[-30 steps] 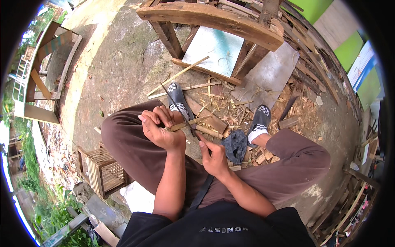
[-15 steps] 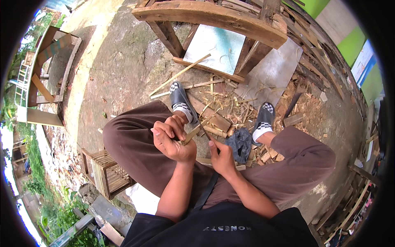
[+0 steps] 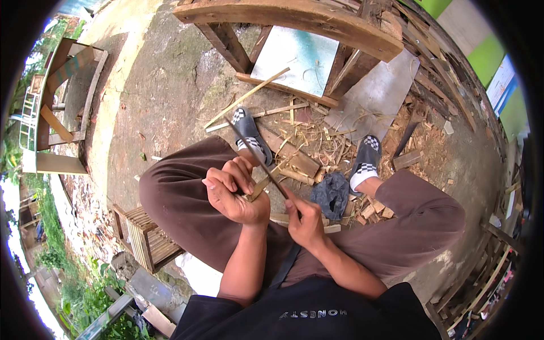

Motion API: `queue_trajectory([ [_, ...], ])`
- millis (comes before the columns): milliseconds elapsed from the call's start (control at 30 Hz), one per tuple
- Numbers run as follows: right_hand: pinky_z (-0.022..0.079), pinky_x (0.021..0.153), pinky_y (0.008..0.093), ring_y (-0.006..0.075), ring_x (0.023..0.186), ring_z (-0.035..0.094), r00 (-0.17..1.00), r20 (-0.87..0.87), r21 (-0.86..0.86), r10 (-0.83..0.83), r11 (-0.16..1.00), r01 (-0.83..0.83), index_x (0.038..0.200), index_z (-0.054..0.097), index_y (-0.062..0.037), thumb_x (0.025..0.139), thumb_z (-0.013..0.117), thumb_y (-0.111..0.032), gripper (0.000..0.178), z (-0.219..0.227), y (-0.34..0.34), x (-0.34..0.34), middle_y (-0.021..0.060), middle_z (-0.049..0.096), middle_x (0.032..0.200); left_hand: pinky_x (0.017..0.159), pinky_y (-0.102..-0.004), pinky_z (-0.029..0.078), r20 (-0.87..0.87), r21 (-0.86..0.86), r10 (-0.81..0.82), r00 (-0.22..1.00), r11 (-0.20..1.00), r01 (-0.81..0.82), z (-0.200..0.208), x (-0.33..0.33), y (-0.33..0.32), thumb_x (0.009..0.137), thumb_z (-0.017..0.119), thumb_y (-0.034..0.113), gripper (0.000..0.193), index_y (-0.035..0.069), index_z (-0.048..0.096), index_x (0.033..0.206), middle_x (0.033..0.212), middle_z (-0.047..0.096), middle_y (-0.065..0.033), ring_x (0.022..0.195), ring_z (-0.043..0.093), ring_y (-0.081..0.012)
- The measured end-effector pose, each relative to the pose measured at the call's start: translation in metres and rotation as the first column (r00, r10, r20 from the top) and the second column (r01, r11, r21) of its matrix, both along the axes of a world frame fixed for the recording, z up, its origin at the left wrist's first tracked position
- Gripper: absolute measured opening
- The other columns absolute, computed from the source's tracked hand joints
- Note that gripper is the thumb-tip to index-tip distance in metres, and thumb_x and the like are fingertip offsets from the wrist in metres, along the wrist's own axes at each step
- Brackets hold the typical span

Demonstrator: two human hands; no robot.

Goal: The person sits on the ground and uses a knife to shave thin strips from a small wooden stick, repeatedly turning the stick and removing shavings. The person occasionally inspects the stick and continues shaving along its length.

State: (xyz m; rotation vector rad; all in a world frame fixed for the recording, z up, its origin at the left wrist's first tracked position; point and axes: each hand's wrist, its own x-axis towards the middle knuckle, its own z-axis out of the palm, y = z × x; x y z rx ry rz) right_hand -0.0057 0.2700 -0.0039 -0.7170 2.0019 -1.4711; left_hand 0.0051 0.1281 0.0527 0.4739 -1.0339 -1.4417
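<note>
My left hand [image 3: 238, 195] is closed round a short, thin strip of pale wood or bamboo [image 3: 262, 186], whose free end points up and to the right. My right hand [image 3: 306, 222] grips a long, narrow, dark-bladed knife [image 3: 255, 152]. The blade slants up to the left, and its tip reaches in front of my left shoe. It crosses the strip in the picture; whether the two touch I cannot tell. The knife's handle is mostly hidden in my fingers. Both hands are held above my lap, between my spread knees.
Shavings [image 3: 340, 141], a wood block [image 3: 292, 154] and a dark plastic bag [image 3: 330, 195] lie between my feet. A wooden frame [image 3: 294, 17] stands ahead, with a flat metal sheet [image 3: 377, 93] beside it. A slatted wooden stool [image 3: 146, 235] is by my left knee.
The knife has swung up and to the left, so more of its blade shows past my left hand. My left hand and the strip have shifted slightly left.
</note>
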Motion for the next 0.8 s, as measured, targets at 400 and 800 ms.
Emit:
queue_trajectory([
  [400,0.050,0.060,0.0439,0.0384,0.067,0.069,0.992,0.118,0.233,0.036,0.970,-0.063,0.132,0.064,-0.0023,0.099,0.058,-0.011,0.035,-0.021,0.002,-0.015,0.0232,0.063,0.068,0.058,-0.0293,0.030,-0.016,0.041,0.040,0.999,0.998,-0.040,0.001,0.003,-0.006,0.113,0.028,0.032,0.042,0.013,0.033,0.076,0.052,0.033,-0.0008,0.050,0.025,-0.0110],
  [800,0.050,0.063,0.0377,0.0401,0.064,0.065,0.997,-0.067,0.044,0.028,0.999,-0.026,0.130,0.063,0.0019,0.104,0.054,-0.018,0.034,-0.020,-0.007,-0.009,0.0253,0.060,0.069,0.058,-0.0291,0.029,-0.020,0.017,0.016,1.000,1.000,-0.016,0.000,-0.002,-0.009,0.112,0.029,0.034,0.042,0.014,0.034,0.076,0.052,0.032,0.0004,0.050,0.026,-0.0107],
])
